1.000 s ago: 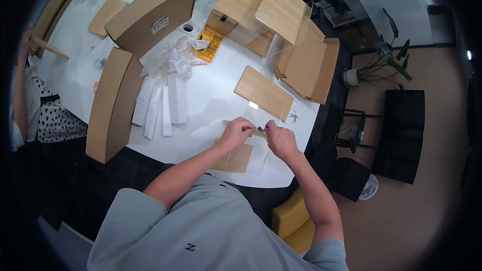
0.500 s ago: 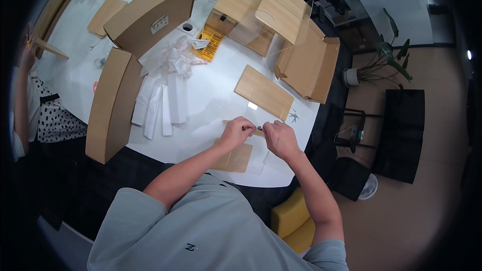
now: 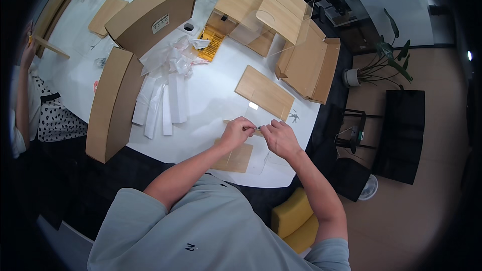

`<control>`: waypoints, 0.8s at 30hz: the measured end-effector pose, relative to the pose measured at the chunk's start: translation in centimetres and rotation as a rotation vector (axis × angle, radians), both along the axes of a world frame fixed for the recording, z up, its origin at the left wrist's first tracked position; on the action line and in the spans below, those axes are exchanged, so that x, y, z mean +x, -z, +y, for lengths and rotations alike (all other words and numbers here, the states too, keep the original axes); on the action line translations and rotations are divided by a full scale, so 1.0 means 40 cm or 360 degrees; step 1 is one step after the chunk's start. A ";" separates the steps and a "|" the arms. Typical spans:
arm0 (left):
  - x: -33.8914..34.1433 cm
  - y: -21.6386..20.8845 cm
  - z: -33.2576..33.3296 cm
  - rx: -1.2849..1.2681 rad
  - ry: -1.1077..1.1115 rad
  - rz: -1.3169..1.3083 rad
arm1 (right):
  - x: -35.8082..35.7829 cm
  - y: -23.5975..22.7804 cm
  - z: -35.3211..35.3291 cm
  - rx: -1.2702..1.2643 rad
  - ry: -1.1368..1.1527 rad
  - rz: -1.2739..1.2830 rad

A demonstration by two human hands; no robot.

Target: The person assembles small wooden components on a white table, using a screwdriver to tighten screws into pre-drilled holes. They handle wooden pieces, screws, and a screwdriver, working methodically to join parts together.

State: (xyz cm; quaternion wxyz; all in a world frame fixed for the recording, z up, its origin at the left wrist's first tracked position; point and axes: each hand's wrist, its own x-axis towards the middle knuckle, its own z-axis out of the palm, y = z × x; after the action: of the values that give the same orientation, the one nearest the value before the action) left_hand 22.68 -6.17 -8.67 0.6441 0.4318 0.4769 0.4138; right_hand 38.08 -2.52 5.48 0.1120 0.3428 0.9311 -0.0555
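Note:
My left hand [image 3: 237, 132] and my right hand [image 3: 279, 138] meet over the near edge of the white table [image 3: 211, 95]. Both pinch a thin wooden strip [image 3: 257, 131] between their fingertips; a tiny part may be there too, but it is too small to tell. Under my hands lie a small wooden panel [image 3: 235, 158] and a clear plastic sheet [image 3: 261, 159]. Just beyond my hands lies a larger flat wooden panel [image 3: 264, 92].
Two long cardboard boxes [image 3: 114, 103] [image 3: 153, 12] stand at the left. White foam strips [image 3: 168, 103], crumpled plastic bags [image 3: 175, 57], a yellow leaflet [image 3: 211, 44] and several wooden boards [image 3: 306, 65] cover the table. Another person [image 3: 30, 100] sits at far left. A yellow stool [image 3: 296, 218] is near me.
My hands have stayed together over the same spot, with only slight finger movement on the thin strip. Nothing else on the table has shifted.

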 end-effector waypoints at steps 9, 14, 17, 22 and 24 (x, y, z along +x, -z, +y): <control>-0.001 -0.002 -0.001 -0.0011 -0.0002 -0.0015 | -0.001 0.002 0.015 -0.0005 -0.0119 -0.0095; 0.003 0.004 -0.001 0.0007 -0.0013 0.0005 | -0.028 0.003 -0.005 -0.0230 0.0288 -0.0179; 0.007 0.010 0.001 0.0008 -0.0022 0.0006 | -0.069 0.010 -0.027 -0.0280 0.0706 -0.0191; 0.010 0.013 0.003 0.0069 -0.0020 0.0020 | -0.121 0.034 -0.031 -0.0711 0.1746 0.0201; 0.002 -0.003 0.004 0.0066 -0.0036 0.0024 | -0.114 0.038 -0.031 -0.0785 0.1835 0.0253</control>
State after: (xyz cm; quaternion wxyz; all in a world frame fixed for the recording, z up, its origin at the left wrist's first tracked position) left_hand 22.75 -6.01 -8.55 0.6266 0.4427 0.4781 0.4276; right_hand 33.53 -3.77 3.96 0.0703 0.7484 0.5619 -0.3453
